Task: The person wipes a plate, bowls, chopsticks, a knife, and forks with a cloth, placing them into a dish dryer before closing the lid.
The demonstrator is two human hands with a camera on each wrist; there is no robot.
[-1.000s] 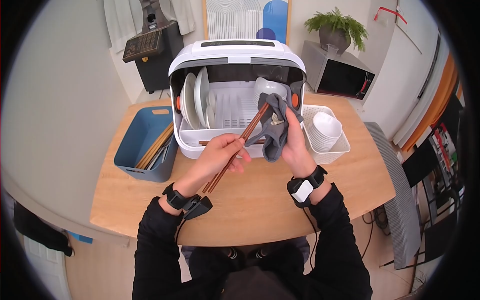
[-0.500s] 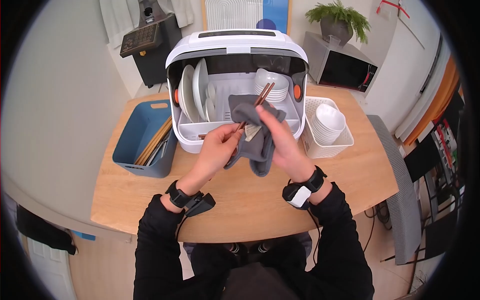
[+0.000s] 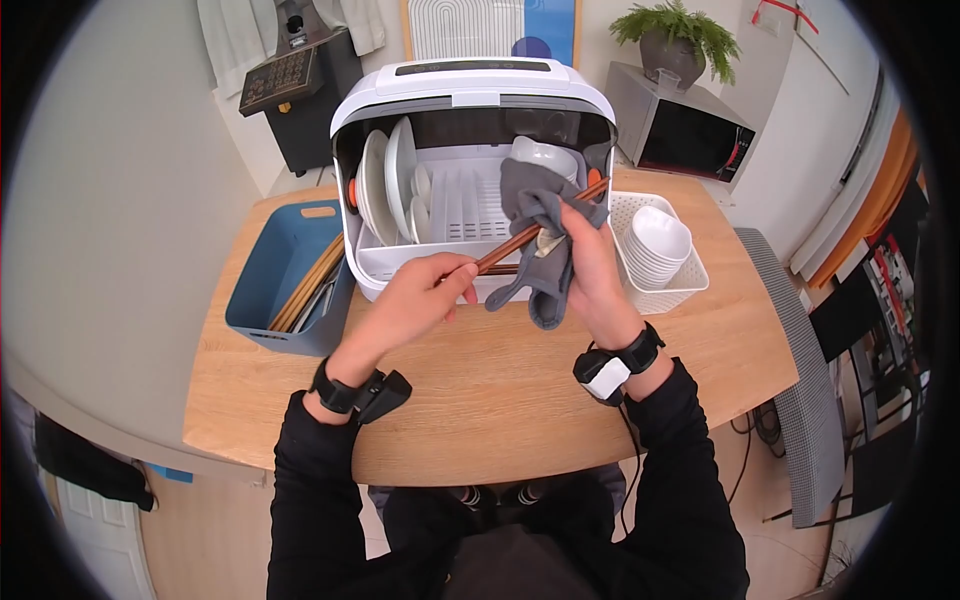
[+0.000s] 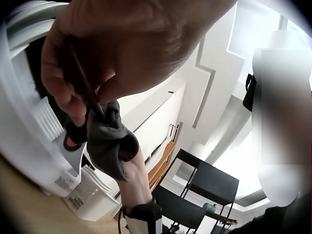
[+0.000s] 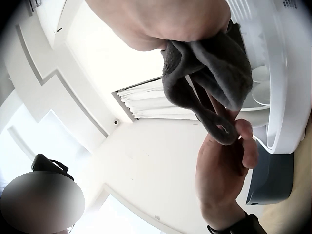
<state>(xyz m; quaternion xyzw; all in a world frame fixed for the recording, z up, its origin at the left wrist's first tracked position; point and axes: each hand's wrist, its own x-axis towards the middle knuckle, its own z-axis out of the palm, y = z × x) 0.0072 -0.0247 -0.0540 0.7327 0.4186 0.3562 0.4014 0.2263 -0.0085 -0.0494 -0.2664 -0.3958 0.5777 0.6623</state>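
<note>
Brown chopsticks point(image 3: 510, 246) slant up to the right in front of the white dish cabinet point(image 3: 385, 262). The left hand point(image 3: 415, 303) pinches their lower-left ends. Around their upper part the right hand point(image 3: 592, 262) grips a grey cloth point(image 3: 547, 275), and the tips stick out beyond it. In the left wrist view, the left hand point(image 4: 122, 46) holds the chopsticks point(image 4: 84, 80), which run into the cloth point(image 4: 109, 146). The right wrist view shows the cloth point(image 5: 219, 73) hanging under the right hand point(image 5: 170, 19), with the chopsticks partly hidden in its folds.
Plates point(image 3: 376, 190) and bowls point(image 3: 545, 155) stand inside the cabinet. A blue bin point(image 3: 262, 290) with light chopsticks point(image 3: 308, 283) is at its left, a white basket point(image 3: 687, 290) with stacked bowls point(image 3: 657, 246) at its right. Behind stands a microwave point(image 3: 690, 140).
The right hand and cloth have moved right and up along the chopsticks since half a second ago. More of the chopsticks shows between the hands, and they lie at a flatter slant.
</note>
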